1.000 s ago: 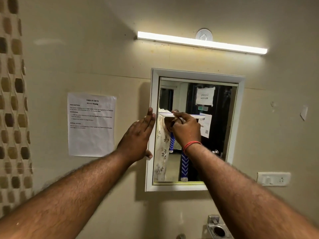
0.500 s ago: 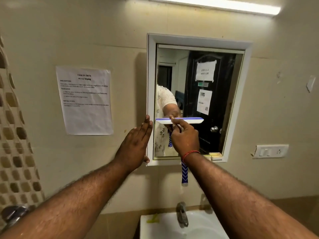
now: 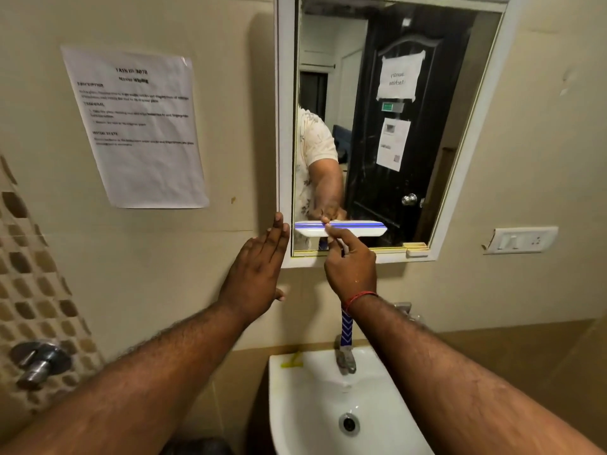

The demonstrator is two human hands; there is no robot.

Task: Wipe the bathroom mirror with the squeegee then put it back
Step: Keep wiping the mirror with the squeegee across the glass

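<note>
A white-framed mirror (image 3: 466,149) hangs on the beige wall above the sink. The squeegee (image 3: 358,228) has a white head with a blue strip and lies flat against the glass near the mirror's bottom left. Its blue and white handle hangs down below my wrist. My right hand (image 3: 350,267) grips the squeegee just under its head, the forefinger stretched up to the head. My left hand (image 3: 259,274) lies flat with straight fingers against the wall, fingertips at the frame's lower left corner.
A white sink (image 3: 308,408) with a metal tap (image 3: 345,359) sits directly below. A printed sheet (image 3: 138,126) is taped to the wall at left, a valve (image 3: 39,362) on the tiled strip lower left, a switch plate (image 3: 522,239) at right.
The squeegee has travelled down the glass from mid-height to near the bottom edge, my right hand with it. My left hand slid down the frame's left side. My view dropped toward the sink.
</note>
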